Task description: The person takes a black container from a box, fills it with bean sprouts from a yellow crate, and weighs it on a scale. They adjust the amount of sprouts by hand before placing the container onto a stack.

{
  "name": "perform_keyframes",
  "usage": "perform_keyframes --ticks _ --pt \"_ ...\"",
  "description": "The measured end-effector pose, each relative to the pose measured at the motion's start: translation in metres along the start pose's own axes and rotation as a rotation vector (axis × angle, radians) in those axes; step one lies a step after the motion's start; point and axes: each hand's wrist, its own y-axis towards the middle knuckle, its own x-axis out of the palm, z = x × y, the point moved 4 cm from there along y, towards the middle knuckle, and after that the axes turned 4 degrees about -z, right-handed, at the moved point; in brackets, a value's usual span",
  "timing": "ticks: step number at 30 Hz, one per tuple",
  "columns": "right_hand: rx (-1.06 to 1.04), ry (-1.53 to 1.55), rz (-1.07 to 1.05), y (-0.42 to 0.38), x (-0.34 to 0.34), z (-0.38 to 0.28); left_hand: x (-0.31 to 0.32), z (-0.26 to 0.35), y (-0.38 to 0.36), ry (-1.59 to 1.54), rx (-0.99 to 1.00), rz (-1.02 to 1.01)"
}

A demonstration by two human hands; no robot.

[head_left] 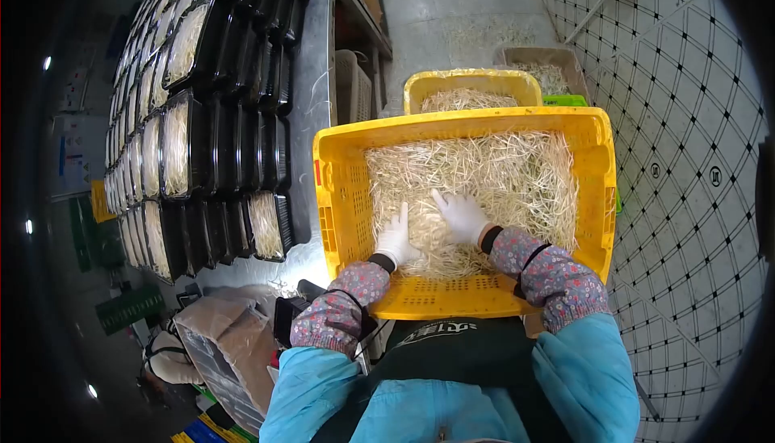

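A large yellow plastic crate (464, 302) stands in front of me, its floor covered by a thick layer of pale bean sprouts (500, 177). My left hand (395, 241), in a white glove, rests on the sprouts near the crate's front left, fingers apart. To its right, my right hand (462, 217), also gloved, touches the sprouts with its fingers spread toward the upper left. Some fingertips of both hands are hidden among the sprouts. Neither hand visibly grips a bunch.
Stacked black trays of sprouts (178, 148) fill the metal table (311, 152) on my left. A second yellow crate (484, 78) and a greyish bin (549, 64) stand beyond mine. Clear wrapped material (230, 346) lies at lower left. Patterned floor (678, 201) extends right.
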Motion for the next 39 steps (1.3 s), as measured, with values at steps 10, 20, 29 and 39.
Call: perform_keyframes --ticks 10,20,29,39 --pt "-0.041 -0.228 0.033 0.001 -0.078 0.029 -0.078 0.044 -0.063 -0.032 0.103 0.085" --pt "0.002 -0.171 0.020 0.020 -0.072 -0.010 -0.078 0.068 -0.066 0.102 0.393 -0.205" --pt "0.182 -0.420 -0.135 0.005 -0.037 0.036 -0.050 0.053 0.043 0.182 0.201 0.019" --pt "-0.095 -0.167 0.213 -0.009 -0.043 0.062 -0.064 0.065 0.012 -0.110 0.095 0.044"
